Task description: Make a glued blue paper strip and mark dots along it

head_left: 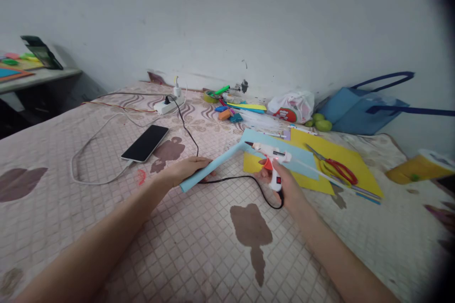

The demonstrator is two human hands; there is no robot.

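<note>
"Blue paper strip [213, 165]: where are we holding it?"

"Low over the patterned cover [170, 241], and it's slanting from our left hand [192, 169] toward the blue sheet [265, 137]. Whether the two are joining, we aren't able to tell."

"How far along are we getting?"

"We're judging the narrow shaping as done. We aren't seeing any glue on the paper, so we're leaving the gluing as unfinished."

"And how are our hands sitting?"

"Our left hand is closing on the strip's near end, its forearm reaching in from the lower left. Our right hand [287, 187] is gripping the white glue gun [272, 149] by its handle, with the nozzle pointing left at the strip's far end. Contact there, we aren't making out."

"What's lying further out?"

"Red-handled scissors [345, 166] are resting on the yellow sheet [337, 149] at right; the black cord [245, 177] is running from the gun, passing near our left hand."
</note>
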